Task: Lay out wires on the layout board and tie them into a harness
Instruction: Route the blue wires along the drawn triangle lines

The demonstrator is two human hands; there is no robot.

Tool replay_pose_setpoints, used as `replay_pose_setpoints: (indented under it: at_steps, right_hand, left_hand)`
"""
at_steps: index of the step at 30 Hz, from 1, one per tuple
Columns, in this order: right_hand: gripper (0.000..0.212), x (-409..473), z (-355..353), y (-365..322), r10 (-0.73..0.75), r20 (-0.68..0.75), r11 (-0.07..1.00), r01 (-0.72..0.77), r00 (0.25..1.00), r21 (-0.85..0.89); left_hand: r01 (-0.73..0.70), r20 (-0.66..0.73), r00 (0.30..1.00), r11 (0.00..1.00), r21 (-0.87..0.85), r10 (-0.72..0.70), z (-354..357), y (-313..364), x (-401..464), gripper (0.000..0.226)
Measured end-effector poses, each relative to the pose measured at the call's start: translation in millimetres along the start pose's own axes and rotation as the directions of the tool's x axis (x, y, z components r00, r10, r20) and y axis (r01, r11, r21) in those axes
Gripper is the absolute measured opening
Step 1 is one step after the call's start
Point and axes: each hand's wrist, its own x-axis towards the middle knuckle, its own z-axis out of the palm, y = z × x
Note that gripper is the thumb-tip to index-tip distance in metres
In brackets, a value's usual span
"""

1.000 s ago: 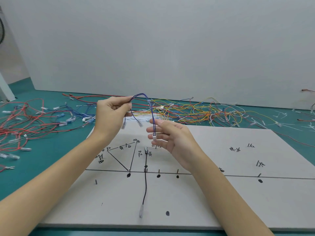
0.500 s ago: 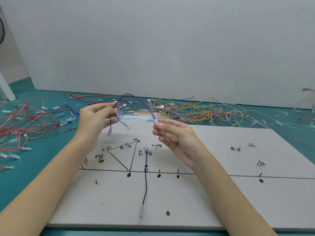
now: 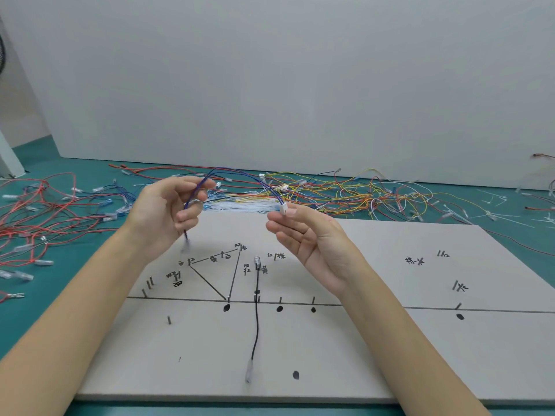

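On the near part of the layout board [image 3: 345, 355], a black wire [image 3: 256, 322] runs from a clear terminal close to the front edge up between the pins at the drawn line. Above the board's middle, the left hand [image 3: 166, 213] pinches one end of a blue-purple wire bundle [image 3: 240, 176] with curled fingers, its blurred tail apparently hanging toward the board, while the right hand [image 3: 303, 235] pinches the bundle's white connector [image 3: 283, 208] between thumb and forefinger, remaining fingers relaxed. Beyond the board, loose red, yellow and blue wires [image 3: 330, 190] lie scattered on the green worktop [image 3: 45, 295].
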Motion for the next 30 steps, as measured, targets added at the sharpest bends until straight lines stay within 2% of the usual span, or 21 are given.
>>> replay_pose_setpoints:
  at_steps: [2, 6, 7, 9, 10, 11, 13, 15, 18, 22, 27, 30]
  right_hand:
    - [0.006, -0.4, 0.2, -0.6, 0.009, -0.003, 1.000, -0.009, 1.000, 0.009]
    - [0.008, -1.3, 0.6, -3.9, 0.069, 0.017, 0.990, -0.070, 0.997, 0.121]
    - [0.009, -1.7, 0.5, -4.6, 0.069, 0.022, 0.989, -0.072, 0.997, 0.132]
    - [0.008, -2.3, -0.1, -5.5, 0.064, 0.040, 0.989, -0.068, 0.997, 0.129]
    - [0.007, -2.5, 0.0, -5.5, 0.062, 0.053, 0.991, -0.068, 0.997, 0.114]
    - [0.006, -3.0, 0.3, -5.6, 0.063, 0.067, 0.993, -0.069, 0.996, 0.091]
    - [0.005, -3.4, 1.6, -5.2, 0.071, 0.092, 0.996, -0.075, 0.993, 0.044]
    - [0.007, -3.8, 2.7, -4.9, 0.073, 0.113, 0.997, -0.076, 0.991, 0.019]
    - [0.010, -3.9, 2.1, -4.3, 0.073, 0.142, 0.997, -0.074, 0.987, 0.000]
    - [0.006, -4.1, 2.0, -3.7, 0.075, 0.162, 0.997, -0.075, 0.984, -0.004]
    - [0.017, -5.3, 1.3, -6.6, 0.100, 0.158, 0.995, -0.101, 0.982, 0.002]
    - [0.017, -5.6, 2.0, -6.8, 0.099, 0.143, 0.995, -0.099, 0.985, -0.006]
  left_hand:
    - [0.082, 0.127, 0.989, 0.996, -0.035, -0.077, 0.4, 8.2, -4.5, 0.029]
    - [0.187, 0.331, 0.928, 0.982, -0.023, -0.169, -0.1, 15.5, -12.3, 0.038]
    - [0.228, 0.406, 0.890, 0.974, -0.007, -0.205, -0.4, 15.9, -14.2, 0.040]
    - [0.373, 0.631, 0.734, 0.926, -0.062, -0.253, 0.2, 16.0, -17.8, 0.046]
    - [0.438, 0.704, 0.662, 0.895, -0.082, -0.259, 1.4, 16.0, -19.7, 0.050]
    - [0.439, 0.739, 0.618, 0.898, -0.042, -0.268, 2.8, 16.0, -20.9, 0.051]
    - [0.284, 0.720, 0.618, 0.944, 0.170, -0.316, 7.7, 14.4, -21.9, 0.052]
    - [0.244, 0.677, 0.633, 0.927, 0.284, -0.374, 16.9, 15.6, -24.9, 0.053]
    - [0.344, 0.606, 0.668, 0.901, 0.265, -0.433, 32.0, 16.2, -27.0, 0.053]
    - [0.489, 0.467, 0.717, 0.851, 0.191, -0.517, 51.7, 13.1, -28.3, 0.042]
    - [0.556, 0.454, 0.702, 0.821, 0.131, -0.549, 65.5, 12.8, -37.0, 0.033]
    - [0.564, 0.420, 0.722, 0.819, 0.101, -0.550, 69.3, 12.8, -43.2, 0.023]
